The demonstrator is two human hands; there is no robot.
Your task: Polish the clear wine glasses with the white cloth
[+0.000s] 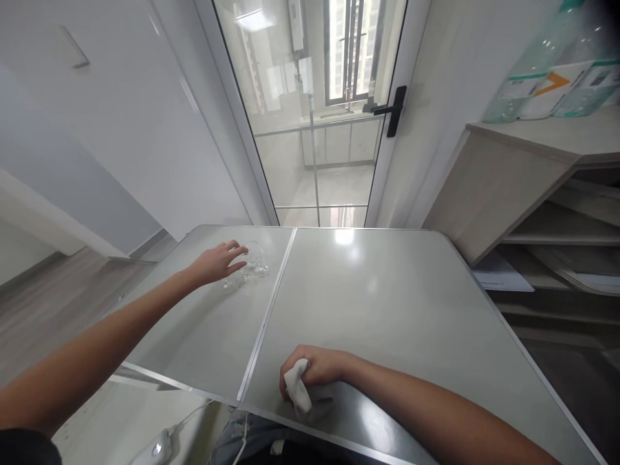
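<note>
My left hand (220, 261) reaches over the far left part of the grey folding table (387, 303). Its fingers are stretched and apart, right beside a cluster of clear, see-through pieces (252, 265) like glass or plastic; their exact kind is hard to make out, and I cannot tell whether the fingertips touch them. Near the table's front edge, my right hand (310, 368) is closed around a crumpled white cloth (297, 387), which pokes out between thumb and fingers and hangs down close to the tabletop.
A metal seam (268, 307) divides the table. Behind it stands a glass door (334, 148) with a black handle (394, 111). To the right is a wooden shelf (523, 168) with large clear bottles (557, 84) on top. A white power strip (157, 447) lies below the front left edge.
</note>
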